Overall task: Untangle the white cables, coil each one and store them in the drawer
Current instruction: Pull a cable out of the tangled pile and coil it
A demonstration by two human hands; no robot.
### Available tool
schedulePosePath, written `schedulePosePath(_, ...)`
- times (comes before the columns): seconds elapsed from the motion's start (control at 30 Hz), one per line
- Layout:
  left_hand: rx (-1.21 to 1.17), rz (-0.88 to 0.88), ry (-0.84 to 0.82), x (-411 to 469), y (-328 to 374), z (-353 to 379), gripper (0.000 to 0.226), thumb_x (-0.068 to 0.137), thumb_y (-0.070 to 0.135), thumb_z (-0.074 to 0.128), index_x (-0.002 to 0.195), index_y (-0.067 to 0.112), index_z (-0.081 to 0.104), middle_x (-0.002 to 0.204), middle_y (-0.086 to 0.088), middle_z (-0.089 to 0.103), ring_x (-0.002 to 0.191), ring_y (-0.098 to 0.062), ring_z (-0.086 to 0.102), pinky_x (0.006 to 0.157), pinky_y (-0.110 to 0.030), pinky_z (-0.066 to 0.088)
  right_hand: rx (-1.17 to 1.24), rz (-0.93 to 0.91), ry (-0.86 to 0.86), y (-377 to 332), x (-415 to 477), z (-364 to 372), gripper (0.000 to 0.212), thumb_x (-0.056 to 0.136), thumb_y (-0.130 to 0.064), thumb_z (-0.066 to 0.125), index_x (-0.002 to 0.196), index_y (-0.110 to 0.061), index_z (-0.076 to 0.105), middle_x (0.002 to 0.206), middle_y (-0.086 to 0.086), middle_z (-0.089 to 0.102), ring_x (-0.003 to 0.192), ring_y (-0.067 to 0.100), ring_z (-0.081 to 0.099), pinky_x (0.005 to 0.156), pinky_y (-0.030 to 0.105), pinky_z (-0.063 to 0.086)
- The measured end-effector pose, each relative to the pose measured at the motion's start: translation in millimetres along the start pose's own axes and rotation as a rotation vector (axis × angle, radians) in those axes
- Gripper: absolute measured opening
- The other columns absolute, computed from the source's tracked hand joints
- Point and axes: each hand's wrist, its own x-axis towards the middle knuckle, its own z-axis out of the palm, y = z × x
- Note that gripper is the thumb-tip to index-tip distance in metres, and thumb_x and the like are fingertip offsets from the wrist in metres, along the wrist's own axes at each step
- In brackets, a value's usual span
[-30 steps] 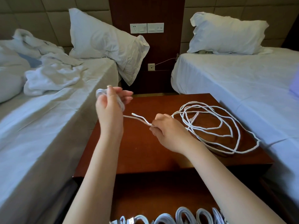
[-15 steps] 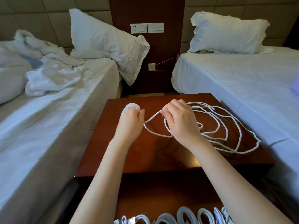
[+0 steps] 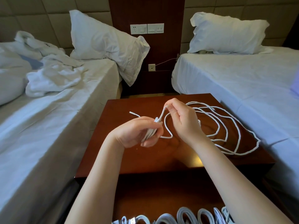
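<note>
In the middle of the frame, over the dark wooden nightstand (image 3: 129, 159), the left hand (image 3: 139, 133) is curling its fingers round a small bundle of loops (image 3: 149, 132) it's building up. The right hand (image 3: 182, 122) is pinching the next stretch of the same white cable (image 3: 167, 137) between thumb and fingertips, lifting it up into a peak just above the bundle. One plug end (image 3: 131, 112) is poking out to the upper left of the left hand.

The rest of the cable is lying in big, loose, overlapping rings across the right half of the tabletop, reaching almost to the right edge. Along the bottom edge, a row of already coiled cables (image 3: 183, 215) is sitting in what I'm guessing is the open drawer (image 3: 161, 206).

Handling-wise, it's looking light, thin and floppy with a bit of spring, so I'm betting the loops are wanting to pop open the moment the left hand loosens. I'd be holding the bundle tight at one crossing point and feeding slack a short way along the strand. The overlapping rings might be snagging on each other, so pulling gently seems smart.
</note>
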Motion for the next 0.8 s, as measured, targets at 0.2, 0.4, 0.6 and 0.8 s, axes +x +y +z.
schedulePosePath(0.2, -0.183, 0.139, -0.16, -1, 5, 2, 0.035, 0.097, 0.024, 0.033, 0.079, 0.004, 0.055, 0.048, 0.001, 0.049, 0.042, -0.01, 0.04, 0.048, -0.018, 0.039, 0.165, 0.095, -0.114, -9, -8, 9, 0.033, 0.097, -0.038, 0.031, 0.091, -0.019, 0.058, 0.071, -0.018, 0.055, 0.068, 0.005, 0.055, 0.061, 0.017, 0.037)
schedulePosePath(0.4, -0.359, 0.341, -0.154, 8, 10, 11, 0.033, 0.099, 0.027, 0.038, 0.083, 0.003, 0.055, 0.055, -0.001, 0.054, 0.047, -0.01, 0.047, 0.053, -0.02, 0.044, 0.207, 0.277, -0.28, -8, -23, 32, 0.022, 0.092, -0.002, 0.048, 0.087, -0.023, 0.052, 0.073, -0.016, 0.059, 0.072, 0.005, 0.057, 0.071, 0.034, 0.048)
schedulePosePath(0.6, -0.462, 0.435, 0.161, 6, 16, 7, 0.035, 0.095, 0.024, 0.035, 0.078, 0.009, 0.061, 0.056, -0.004, 0.053, 0.048, -0.013, 0.047, 0.05, -0.023, 0.042, 0.044, 0.209, -0.383, -15, -27, 28, 0.026, 0.105, -0.022, 0.038, 0.088, -0.023, 0.057, 0.051, -0.011, 0.048, 0.048, 0.004, 0.047, 0.05, 0.016, 0.029)
schedulePosePath(0.8, -0.452, 0.438, 0.678, 15, 20, 13, 0.04, 0.104, 0.027, 0.026, 0.08, 0.008, 0.051, 0.059, -0.003, 0.061, 0.055, -0.012, 0.055, 0.056, -0.021, 0.047, -0.099, 0.181, -0.502, -20, -22, 26, 0.028, 0.105, -0.031, 0.032, 0.094, -0.014, 0.052, 0.055, -0.007, 0.043, 0.049, 0.008, 0.044, 0.05, 0.019, 0.025)
